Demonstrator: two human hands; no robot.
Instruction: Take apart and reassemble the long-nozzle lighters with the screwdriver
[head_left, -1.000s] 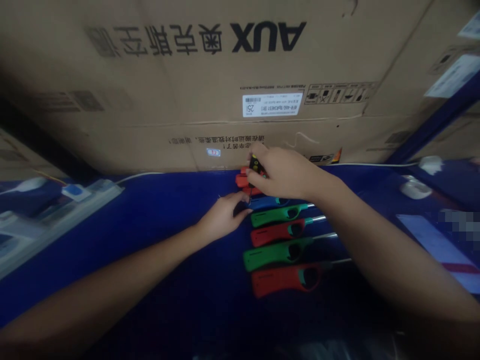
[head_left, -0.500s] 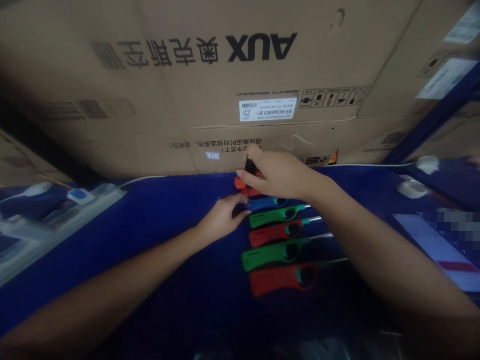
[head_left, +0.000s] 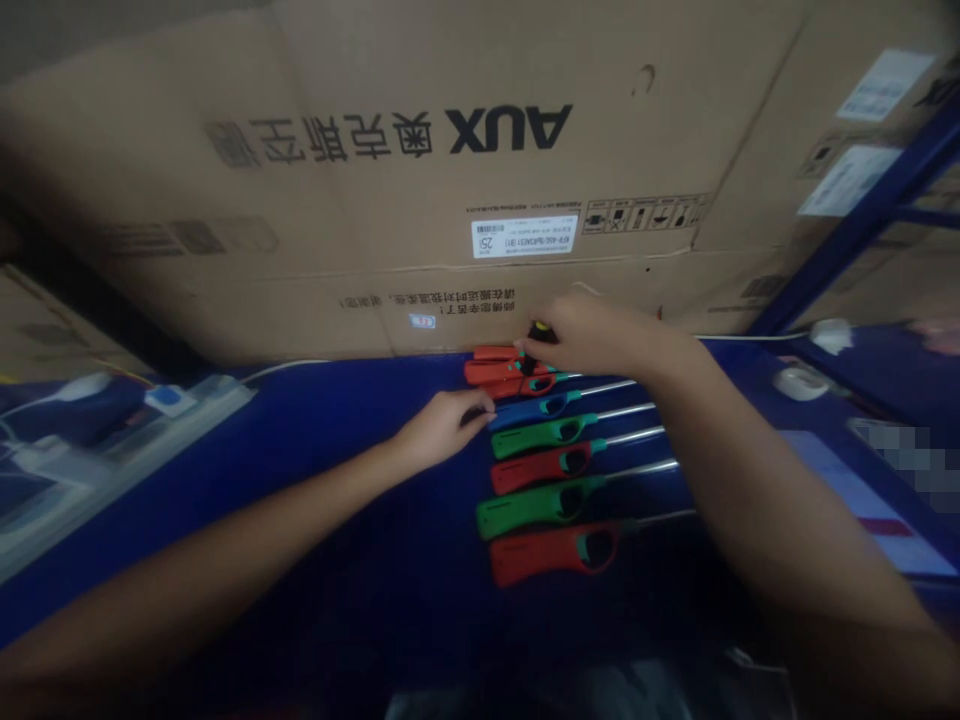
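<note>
My right hand (head_left: pixel 589 330) is closed around the black and yellow handle of a screwdriver (head_left: pixel 538 342), its thin shaft pointing down over the row of long-nosed gas lighters. Below its tip are the orange-red lighters (head_left: pixel 487 373) at the far end of the row, partly hidden by that hand. My left hand (head_left: pixel 446 425) pinches the butt end of the blue lighter (head_left: pixel 527 410), thumb and fingers together. Nearer to me lie a green lighter (head_left: pixel 536 436), a red lighter (head_left: pixel 538 468), another green lighter (head_left: pixel 532 507) and another red lighter (head_left: pixel 540 556), their metal nozzles pointing right.
A large cardboard box (head_left: pixel 337 210) with upside-down print stands behind the blue surface (head_left: pixel 360 560). On the left lies a power strip (head_left: pixel 202 400) with plugs and cables. A white sheet (head_left: pixel 862 510) and a small roundish white item (head_left: pixel 802 383) are at right.
The screwdriver has moved right with my right hand, away from my left fingertips. My left hand stays at the blue lighter's end. The whole view has shifted slightly.
</note>
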